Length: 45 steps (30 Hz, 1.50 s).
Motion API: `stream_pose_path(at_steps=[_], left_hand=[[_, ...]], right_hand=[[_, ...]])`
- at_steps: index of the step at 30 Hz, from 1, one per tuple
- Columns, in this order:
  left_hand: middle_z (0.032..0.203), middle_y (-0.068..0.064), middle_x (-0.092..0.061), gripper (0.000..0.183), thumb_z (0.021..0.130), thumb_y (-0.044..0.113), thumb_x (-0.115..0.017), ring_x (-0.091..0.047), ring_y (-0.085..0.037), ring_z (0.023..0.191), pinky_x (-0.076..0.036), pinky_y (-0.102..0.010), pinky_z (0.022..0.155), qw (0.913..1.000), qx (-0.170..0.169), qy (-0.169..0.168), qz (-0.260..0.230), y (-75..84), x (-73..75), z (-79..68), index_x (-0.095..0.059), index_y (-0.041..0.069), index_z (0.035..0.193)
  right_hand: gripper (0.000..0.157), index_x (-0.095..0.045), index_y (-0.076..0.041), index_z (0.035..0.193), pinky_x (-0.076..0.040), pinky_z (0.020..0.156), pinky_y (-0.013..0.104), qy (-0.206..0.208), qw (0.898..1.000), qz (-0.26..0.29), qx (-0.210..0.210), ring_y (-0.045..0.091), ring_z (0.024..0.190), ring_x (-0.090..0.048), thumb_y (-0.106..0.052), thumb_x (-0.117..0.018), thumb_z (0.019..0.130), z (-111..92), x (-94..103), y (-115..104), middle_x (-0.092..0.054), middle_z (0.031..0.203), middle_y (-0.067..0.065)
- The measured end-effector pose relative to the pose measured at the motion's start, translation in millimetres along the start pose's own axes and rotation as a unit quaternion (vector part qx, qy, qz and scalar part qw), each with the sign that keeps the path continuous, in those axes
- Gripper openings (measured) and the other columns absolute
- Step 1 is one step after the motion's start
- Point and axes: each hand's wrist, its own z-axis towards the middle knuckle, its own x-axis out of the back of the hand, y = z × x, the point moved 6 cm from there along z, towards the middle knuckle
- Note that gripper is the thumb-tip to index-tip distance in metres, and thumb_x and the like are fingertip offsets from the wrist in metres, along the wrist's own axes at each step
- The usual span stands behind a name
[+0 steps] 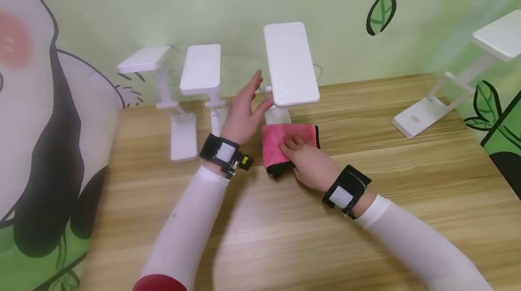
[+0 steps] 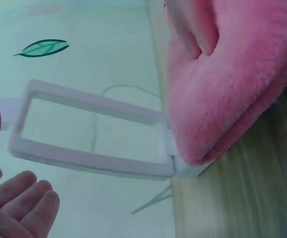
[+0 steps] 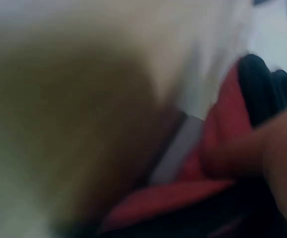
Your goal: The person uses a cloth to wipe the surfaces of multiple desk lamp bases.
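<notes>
My right hand point(image 1: 313, 164) holds a folded pink cloth point(image 1: 274, 144) with black edging down over the base of a white desk lamp point(image 1: 291, 63). In the left wrist view its fingertips dig into the plush pink cloth point(image 2: 233, 94), which covers most of the base. The right wrist view is blurred, with a finger against the red-looking cloth point(image 3: 228, 111). My left hand point(image 1: 242, 117) is raised just left of this lamp, fingers extended and thumb apart, nothing in its grasp. Its thumb overlaps the upper end of the lamp's frame-shaped arm point(image 2: 91, 163) in the left wrist view.
Two more white lamps, one far left point(image 1: 183, 137) and one nearer point(image 1: 201, 67), stand left of my left hand. Another lamp point(image 1: 421, 114) is at the right of the wooden table point(image 1: 366, 137). Behind runs a green wall point(image 1: 228, 6) with painted leaves and a panda.
</notes>
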Motion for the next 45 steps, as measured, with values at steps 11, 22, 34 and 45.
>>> stream_pose_path(at_steps=[11,22,34,45], left_hand=[[0.112,-0.007,-0.068,0.028,0.108,0.023,-0.041,-0.061,-0.016,0.103,-0.050,-0.037,0.091,0.9975,0.006,-0.048,0.053,-6.3,-14.7,23.8,-0.058,0.010,0.127],[0.094,-0.008,-0.065,0.019,0.107,0.021,-0.043,-0.056,-0.018,0.088,-0.048,-0.038,0.082,0.9889,-0.002,-0.092,0.117,-11.5,-17.3,34.0,-0.059,0.011,0.108],[0.084,-0.006,-0.058,0.014,0.106,0.011,-0.044,-0.052,-0.019,0.080,-0.047,-0.037,0.075,0.9870,0.009,-0.100,0.126,-9.3,-23.1,41.0,-0.058,0.008,0.104],[0.080,-0.004,-0.053,0.015,0.106,0.012,-0.043,-0.051,-0.021,0.078,-0.046,-0.039,0.075,0.9860,0.018,-0.089,0.140,-11.9,-21.2,42.6,-0.058,0.009,0.105]], right_hand=[[0.061,-0.046,-0.001,0.144,-0.044,0.103,0.049,-0.012,1.000,-0.013,0.020,0.039,0.133,-0.039,0.008,-0.056,0.084,2,-10.7,-3,-0.047,0.144,0.025],[0.055,-0.043,-0.007,0.148,-0.045,0.103,0.047,-0.036,0.999,0.024,-0.012,0.032,0.125,-0.050,-0.004,-0.058,0.095,43,-4.7,15,-0.052,0.142,0.019],[0.066,-0.045,-0.015,0.148,-0.039,0.108,0.048,-0.039,0.998,0.035,-0.037,0.032,0.139,-0.031,0.006,-0.057,0.087,53,-12.8,26,-0.040,0.152,0.013],[0.060,-0.050,-0.013,0.144,-0.043,0.105,0.046,-0.024,0.998,0.056,-0.008,0.030,0.135,-0.038,0.008,-0.052,0.088,16,-11.6,5,-0.045,0.148,0.012]])
